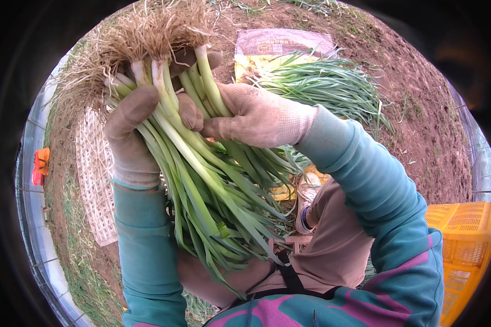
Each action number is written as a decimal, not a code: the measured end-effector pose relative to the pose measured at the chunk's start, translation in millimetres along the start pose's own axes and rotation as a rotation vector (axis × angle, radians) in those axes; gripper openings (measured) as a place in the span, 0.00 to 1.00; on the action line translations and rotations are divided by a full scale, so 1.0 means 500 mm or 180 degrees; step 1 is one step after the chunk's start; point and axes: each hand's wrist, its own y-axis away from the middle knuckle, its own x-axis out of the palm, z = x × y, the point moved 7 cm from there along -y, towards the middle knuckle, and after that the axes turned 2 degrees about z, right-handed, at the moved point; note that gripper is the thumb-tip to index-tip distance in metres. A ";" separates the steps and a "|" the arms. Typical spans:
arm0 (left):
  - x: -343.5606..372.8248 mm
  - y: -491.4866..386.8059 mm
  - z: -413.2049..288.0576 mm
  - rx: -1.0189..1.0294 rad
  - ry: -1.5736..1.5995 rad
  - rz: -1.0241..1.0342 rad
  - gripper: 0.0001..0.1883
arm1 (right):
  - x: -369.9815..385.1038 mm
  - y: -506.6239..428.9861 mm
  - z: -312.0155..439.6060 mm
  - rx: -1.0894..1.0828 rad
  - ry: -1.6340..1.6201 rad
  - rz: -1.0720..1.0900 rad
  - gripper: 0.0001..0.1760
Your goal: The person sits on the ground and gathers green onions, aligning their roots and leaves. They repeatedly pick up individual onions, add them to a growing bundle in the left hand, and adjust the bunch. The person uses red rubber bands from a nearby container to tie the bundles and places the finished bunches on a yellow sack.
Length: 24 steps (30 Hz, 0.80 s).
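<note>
A large bunch of long green plants with white stalks, like leeks or green onions (pixel 180 139), hangs roots up before me. My left hand (pixel 135 122), in a dirty knit work glove, is wrapped around the bunch just below the shaggy brown roots (pixel 147 34). Gloved the same way, my right hand (pixel 257 114) grips several stalks at the bunch's right side, its fingers partly hidden behind them. The green leaves fan down over my lap. Beyond my right hand, a pile of thinner green plants (pixel 319 81) lies on a purple and yellow printed sack (pixel 284 39).
A pale perforated plastic tray (pixel 92 175) lies on the soil at left. Yellow plastic crates (pixel 462 253) stand at lower right. An orange and red bag (pixel 41 165) sits near the plastic sheeting at the far left. My shoe (pixel 308 196) is below the right wrist.
</note>
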 end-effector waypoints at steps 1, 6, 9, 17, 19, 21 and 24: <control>-0.002 0.000 0.001 -0.0044 -0.0056 -0.0011 0.34 | -0.003 -0.001 -0.005 0.0109 0.0117 -0.0011 0.19; -0.021 -0.007 -0.011 -0.0269 -0.0118 -0.0208 0.32 | -0.039 0.014 0.008 0.0005 -0.0584 0.0150 0.23; -0.033 -0.021 -0.043 0.0123 -0.0366 -0.0283 0.28 | -0.068 0.023 0.016 0.0104 -0.0466 0.0015 0.30; -0.059 -0.031 -0.010 0.0060 -0.0745 -0.0826 0.19 | -0.029 0.014 0.054 0.0006 0.0415 -0.0379 0.23; -0.053 -0.031 -0.010 0.0228 -0.0850 -0.0802 0.18 | -0.015 0.011 0.060 -0.0067 0.0936 -0.0529 0.21; -0.053 -0.034 0.005 0.0102 -0.0475 -0.0832 0.17 | -0.018 0.013 0.060 0.0033 0.1157 -0.0663 0.20; -0.047 -0.038 0.005 0.0246 -0.0764 -0.0724 0.23 | -0.013 0.007 0.064 0.0036 0.1516 -0.0826 0.22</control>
